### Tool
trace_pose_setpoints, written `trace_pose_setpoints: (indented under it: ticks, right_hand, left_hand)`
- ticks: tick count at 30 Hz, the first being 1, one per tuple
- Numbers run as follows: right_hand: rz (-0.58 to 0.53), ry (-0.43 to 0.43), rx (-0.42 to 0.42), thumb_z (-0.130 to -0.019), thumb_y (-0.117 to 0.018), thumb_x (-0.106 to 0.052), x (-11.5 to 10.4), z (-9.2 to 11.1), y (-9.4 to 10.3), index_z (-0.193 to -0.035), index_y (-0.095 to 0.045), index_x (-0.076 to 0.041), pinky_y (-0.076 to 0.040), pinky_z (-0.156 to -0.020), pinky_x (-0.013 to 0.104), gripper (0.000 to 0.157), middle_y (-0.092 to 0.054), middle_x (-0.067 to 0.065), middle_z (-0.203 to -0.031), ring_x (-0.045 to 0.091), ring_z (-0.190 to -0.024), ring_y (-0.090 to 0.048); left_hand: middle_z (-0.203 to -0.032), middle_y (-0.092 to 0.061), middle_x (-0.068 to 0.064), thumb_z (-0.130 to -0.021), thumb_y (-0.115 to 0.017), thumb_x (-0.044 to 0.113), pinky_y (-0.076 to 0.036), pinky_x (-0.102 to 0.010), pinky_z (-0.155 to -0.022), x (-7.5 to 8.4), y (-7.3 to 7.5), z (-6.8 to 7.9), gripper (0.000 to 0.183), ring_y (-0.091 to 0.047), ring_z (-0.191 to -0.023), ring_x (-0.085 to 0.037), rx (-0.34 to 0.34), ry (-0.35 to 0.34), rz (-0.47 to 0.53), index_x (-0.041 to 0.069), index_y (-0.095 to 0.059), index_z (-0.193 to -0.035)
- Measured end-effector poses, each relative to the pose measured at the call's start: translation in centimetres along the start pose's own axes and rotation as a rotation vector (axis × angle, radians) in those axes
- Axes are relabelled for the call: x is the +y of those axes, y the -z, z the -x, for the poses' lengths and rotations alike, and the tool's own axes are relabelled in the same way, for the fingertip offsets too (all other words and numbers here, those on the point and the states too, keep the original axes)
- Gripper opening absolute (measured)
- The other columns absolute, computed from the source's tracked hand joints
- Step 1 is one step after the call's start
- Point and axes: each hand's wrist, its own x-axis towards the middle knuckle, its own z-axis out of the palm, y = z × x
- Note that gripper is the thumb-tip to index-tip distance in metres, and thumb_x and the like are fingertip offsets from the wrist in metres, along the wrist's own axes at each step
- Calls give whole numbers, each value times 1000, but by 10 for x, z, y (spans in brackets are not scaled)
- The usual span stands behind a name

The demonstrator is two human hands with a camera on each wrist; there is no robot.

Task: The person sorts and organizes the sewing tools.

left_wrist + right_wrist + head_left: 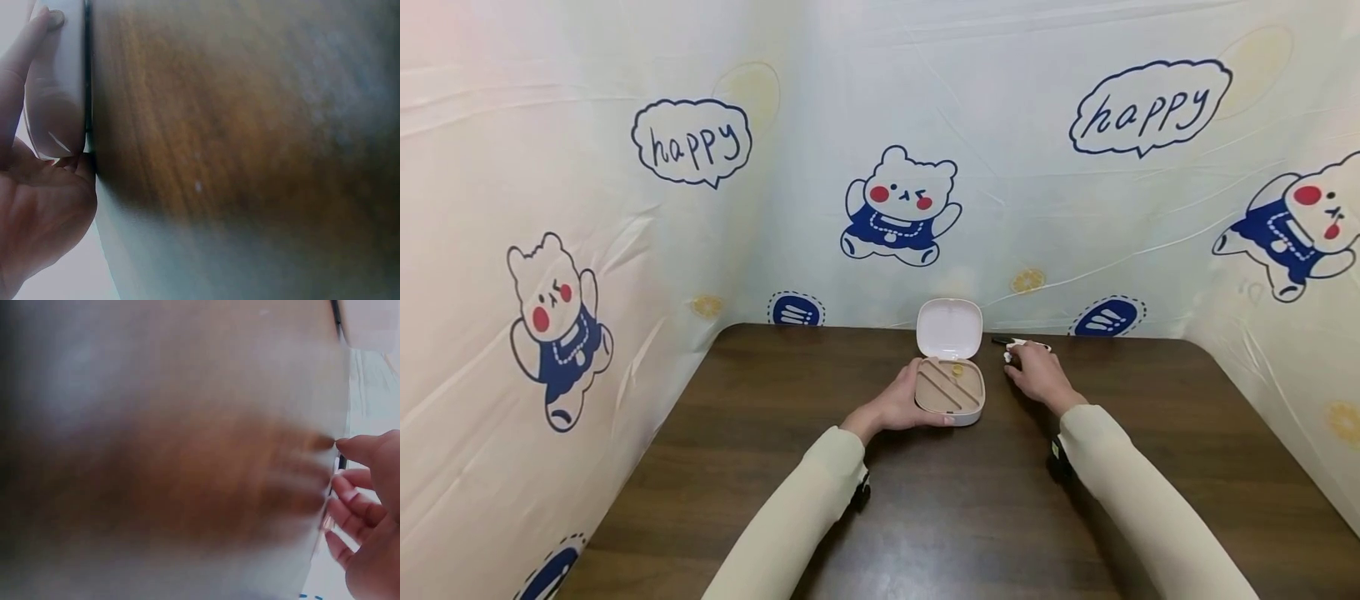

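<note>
An open white jewelry box (968, 419) stands on the table with its lid (950, 328) raised at the back. Its beige inside has slanted dividers, and a small gold-coloured piece (957, 371) lies near the back. My left hand (897, 402) grips the box from the left, thumb along the front wall; the left wrist view shows the thumb on a small round tab (56, 19). To the right of the box, my right hand (1039, 375) touches the table with bent, parted fingers (356, 447), beside a small white piece (1008, 357).
A thin black object (1002, 340) lies behind the right hand, near the back edge of the dark wooden table (760, 467). Printed cloth (805, 208) hangs behind and at both sides of the table.
</note>
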Motion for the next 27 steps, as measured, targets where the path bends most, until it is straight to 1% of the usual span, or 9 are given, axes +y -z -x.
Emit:
trace_pose_setpoints:
  ticks: [5,8,12,13,15,18,21,24,27]
  right_hand:
    - [-53,-49,10,-96,-70,-16,-1,-5,-1,-107,-72,5,-49,-82,55,23,-68,17,-94,35,-90,-63]
    - [-102,-99,3,-98,-67,-14,-1,-7,-4,-110,-71,6,-51,-83,52,24,-70,20,-100,34,-91,-65]
    - [-153,-145,-10,-99,-64,-11,0,-8,-5,-111,-69,7,-51,-88,53,23,-69,25,-113,38,-101,-65]
    - [-157,-143,-12,-99,-63,-10,0,-9,-6,-109,-70,7,-51,-88,53,21,-69,25,-115,39,-103,-65]
    - [-156,-127,-22,-98,-63,-9,-1,-10,-5,-102,-70,5,-50,-87,52,16,-69,25,-111,40,-101,-65]
    - [-144,-73,-37,-95,-65,-6,-4,-12,-3,-90,-70,3,-51,-83,50,11,-70,21,-97,37,-92,-65]
    - [-138,-31,-42,-92,-68,-4,-8,-13,1,-82,-68,0,-50,-81,48,11,-66,13,-81,32,-82,-62]
    - [-150,-11,-38,-88,-70,-3,-12,-11,5,-77,-68,-2,-50,-79,46,11,-65,9,-76,29,-78,-62]
    - [-207,-20,-54,-86,-71,-1,-14,-5,7,-75,-70,-3,-49,-72,40,11,-65,6,-72,25,-72,-60]
  left_hand:
    - [-142,-39,-13,-73,-91,46,-37,-41,-110,-4,-3,-1,109,-43,-127,-23,-5,9,-8,11,-25,-153]
    - [-141,-40,-13,-73,-92,45,-37,-41,-110,-2,-4,1,108,-43,-126,-23,-5,2,0,11,-26,-152]
    - [-141,-40,-13,-74,-92,42,-37,-40,-109,0,-5,3,107,-44,-125,-23,-6,-4,3,10,-27,-152]
    - [-140,-40,-13,-74,-92,42,-37,-40,-109,1,-5,3,107,-44,-125,-23,-5,-6,7,9,-27,-152]
    - [-140,-40,-13,-74,-92,41,-37,-40,-109,2,-4,4,107,-44,-125,-23,-6,-5,5,9,-26,-152]
    - [-141,-40,-14,-75,-91,40,-38,-41,-109,3,-2,3,106,-44,-125,-24,-4,-9,-2,9,-25,-152]
    - [-141,-39,-14,-76,-91,40,-38,-41,-109,4,0,1,107,-44,-126,-24,4,-13,-14,8,-25,-153]
    - [-140,-40,-15,-74,-92,42,-38,-41,-109,3,1,0,109,-44,-125,-25,14,-11,-20,8,-25,-153]
    - [-139,-41,-14,-73,-92,45,-38,-41,-109,-1,-1,-1,109,-45,-125,-24,14,-6,-20,9,-26,-152]
